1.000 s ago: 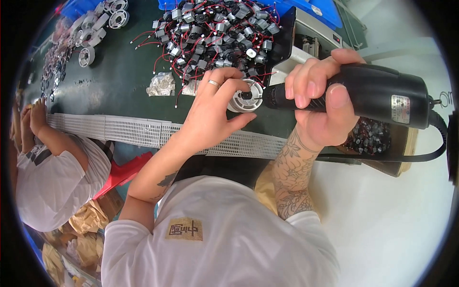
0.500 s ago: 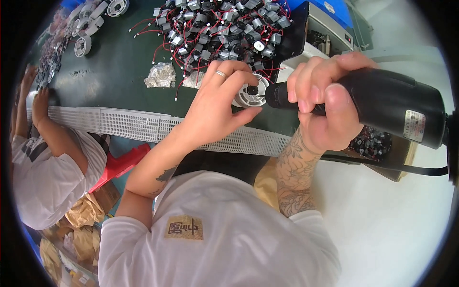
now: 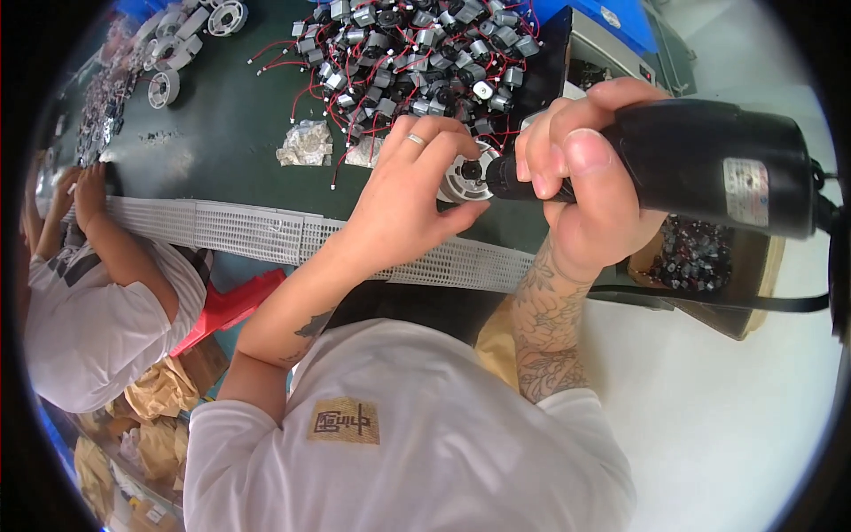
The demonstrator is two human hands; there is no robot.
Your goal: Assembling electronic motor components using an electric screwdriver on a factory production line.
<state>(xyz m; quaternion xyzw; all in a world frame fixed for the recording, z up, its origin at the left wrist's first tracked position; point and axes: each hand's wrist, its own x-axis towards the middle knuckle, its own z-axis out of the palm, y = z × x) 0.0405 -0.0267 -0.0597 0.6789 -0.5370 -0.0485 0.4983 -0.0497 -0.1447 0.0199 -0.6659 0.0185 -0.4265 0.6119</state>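
Note:
My left hand (image 3: 403,188) curls its fingers and thumb around a round white plastic housing (image 3: 456,186) on the green bench. A dark round part (image 3: 472,168) sits in the housing's middle, partly behind my fingers. My right hand (image 3: 585,173) is wrapped round a thick black electric screwdriver (image 3: 709,164), which lies nearly level. The screwdriver's narrow nose points left into the housing; its bit reaches the area beside the dark part, though exact contact is too small to tell.
Beyond my hands is a heap of small motors (image 3: 399,53) with red wires. Two clear plastic bags (image 3: 306,144) lie before it. More white housings (image 3: 163,89) are at the far left, near a co-worker's hands (image 3: 89,195). A perforated white strip (image 3: 248,226) edges the bench; a box of small parts (image 3: 696,257) stands right.
The screwdriver has shifted left, its nose closer to the housing, and its rear end has risen a little in the picture. My left hand keeps its hold. The co-worker's hands have moved slightly.

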